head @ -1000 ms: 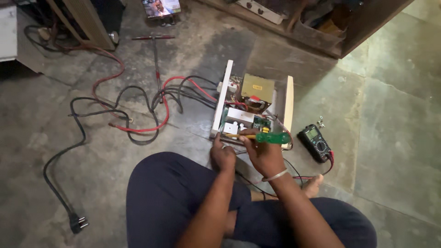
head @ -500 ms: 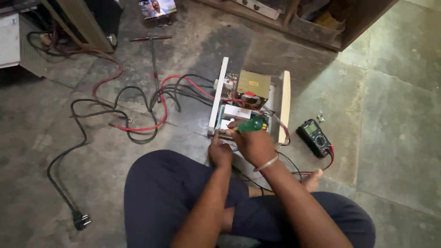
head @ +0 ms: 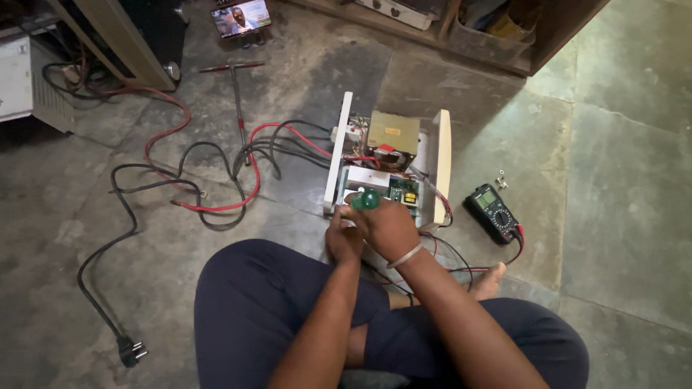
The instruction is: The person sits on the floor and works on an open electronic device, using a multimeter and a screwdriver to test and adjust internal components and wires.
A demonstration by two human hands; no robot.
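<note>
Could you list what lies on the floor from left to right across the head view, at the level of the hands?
Black plug → red cable → left hand → green-handled screwdriver in the right hand → open white device case → black multimeter.

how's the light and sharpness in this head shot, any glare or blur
Head view: dim, uneven light, brighter on the stone floor at right, darker toward the upper left corner. The open white case catches the most light but is not blown out. The phone screen glows, readable as a picture. Right hand and green screwdriver handle look slightly soft; the multimeter stays fairly crisp.
</note>
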